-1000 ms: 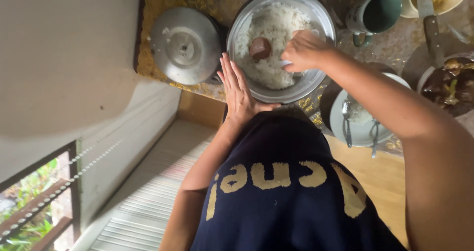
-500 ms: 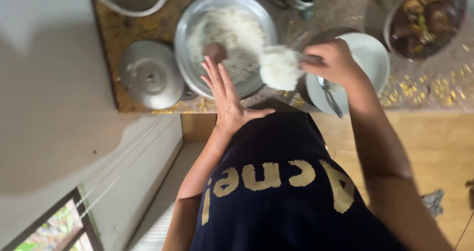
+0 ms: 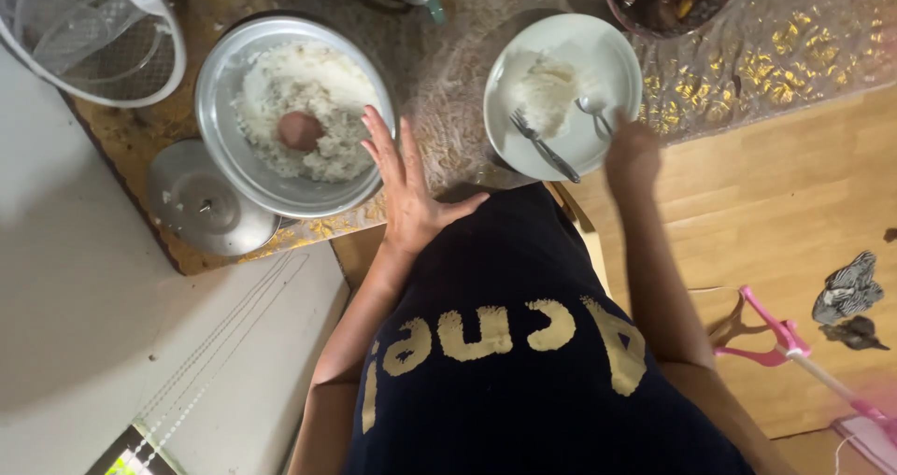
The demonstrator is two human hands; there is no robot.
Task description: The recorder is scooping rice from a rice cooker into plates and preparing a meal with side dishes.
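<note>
The left hand [image 3: 408,190] lies flat on the table with its fingers [image 3: 384,141] spread, their tips touching the near rim of the metal pot [image 3: 217,69] of white rice. The right hand [image 3: 633,153] is blurred at the near edge of the white plate [image 3: 612,59]; whether its fingers are curled or pinching cannot be told. The plate sits right of the pot, with bare tablecloth between them, and carries a small mound of rice [image 3: 545,87], a fork [image 3: 540,143] and a spoon [image 3: 592,111]. A round lid [image 3: 201,204] lies just left of the pot, by the table's edge. A brown lump [image 3: 300,130] sits in the pot's rice.
</note>
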